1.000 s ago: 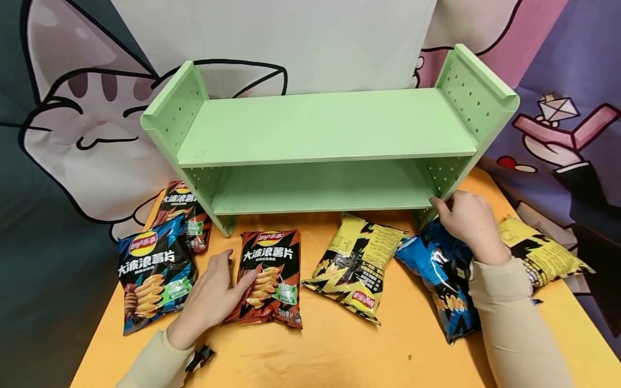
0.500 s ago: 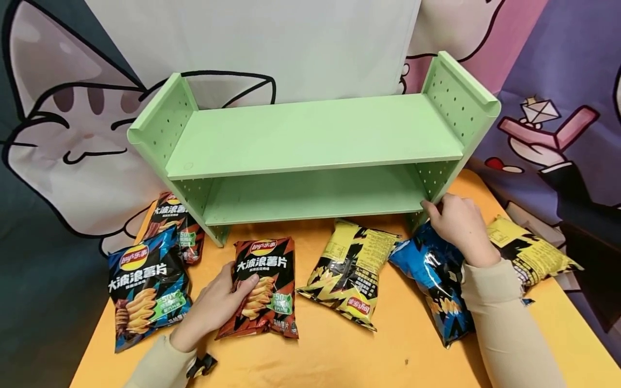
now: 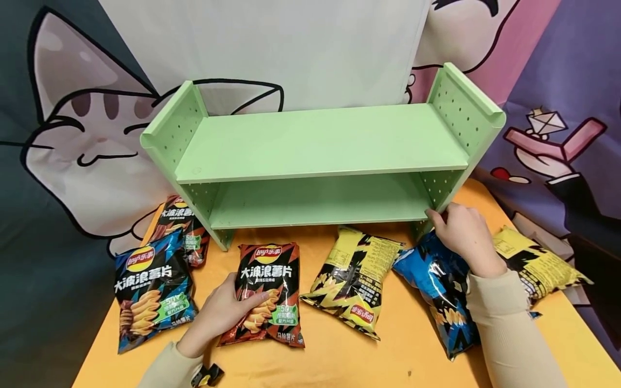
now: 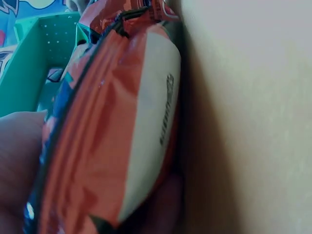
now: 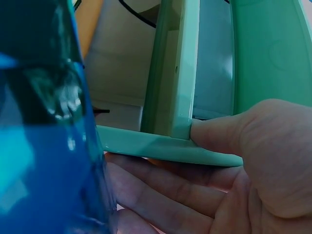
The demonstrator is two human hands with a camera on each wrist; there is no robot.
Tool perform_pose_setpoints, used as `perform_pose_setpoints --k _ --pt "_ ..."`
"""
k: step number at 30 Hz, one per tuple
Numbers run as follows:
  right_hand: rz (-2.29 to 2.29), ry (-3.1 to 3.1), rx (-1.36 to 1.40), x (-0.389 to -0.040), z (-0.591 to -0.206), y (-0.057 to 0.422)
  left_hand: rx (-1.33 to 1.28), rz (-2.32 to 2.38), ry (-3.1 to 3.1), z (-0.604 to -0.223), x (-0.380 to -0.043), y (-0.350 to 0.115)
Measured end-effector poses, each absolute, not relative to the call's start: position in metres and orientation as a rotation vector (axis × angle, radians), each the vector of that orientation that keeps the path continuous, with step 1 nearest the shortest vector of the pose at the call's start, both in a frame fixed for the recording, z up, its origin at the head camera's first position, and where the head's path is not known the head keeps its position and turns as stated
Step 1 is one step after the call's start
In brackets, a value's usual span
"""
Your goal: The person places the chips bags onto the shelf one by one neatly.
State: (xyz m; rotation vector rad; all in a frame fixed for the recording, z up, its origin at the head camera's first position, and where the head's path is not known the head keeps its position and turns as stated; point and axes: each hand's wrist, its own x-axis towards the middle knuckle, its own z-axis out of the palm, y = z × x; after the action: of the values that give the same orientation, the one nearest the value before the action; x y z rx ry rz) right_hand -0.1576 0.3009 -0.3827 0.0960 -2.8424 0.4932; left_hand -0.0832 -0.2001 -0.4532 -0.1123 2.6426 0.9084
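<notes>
My left hand holds the left edge of a red and black bag of potato chips, thumb over its front. In the left wrist view the bag stands close to the tabletop, with fingertips beneath it. With my right hand I grip the right side panel of a green two-tier shelf. The right wrist view has the thumb on the inner side of that panel and the fingers on the outer side. A blue chip bag lies just below this hand, partly hidden by the forearm.
A yellow chip bag lies between the hands; another yellow bag is at the far right. To the left, a blue and black bag overlaps a red one beside the shelf. All rest on the orange table.
The left hand has closed on the red bag's left edge, its thumb moving right across the front. The right hand keeps its grip on the shelf. The head view has shifted slightly.
</notes>
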Motion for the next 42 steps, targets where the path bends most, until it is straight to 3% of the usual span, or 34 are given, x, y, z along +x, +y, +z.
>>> perform_pose_setpoints --k 23,36,42 --pt "0.491 -2.869 0.079 -0.16 -0.385 0.296 -0.134 1.4 2.56 -0.455 -0.074 -0.2" --pt "0.508 -2.87 0.08 -0.159 -0.383 0.296 0.03 1.365 2.763 -0.438 -0.06 -0.198" --pt "0.495 -2.86 0.091 -0.157 -0.382 0.299 0.23 1.329 2.952 -0.416 -0.054 -0.199"
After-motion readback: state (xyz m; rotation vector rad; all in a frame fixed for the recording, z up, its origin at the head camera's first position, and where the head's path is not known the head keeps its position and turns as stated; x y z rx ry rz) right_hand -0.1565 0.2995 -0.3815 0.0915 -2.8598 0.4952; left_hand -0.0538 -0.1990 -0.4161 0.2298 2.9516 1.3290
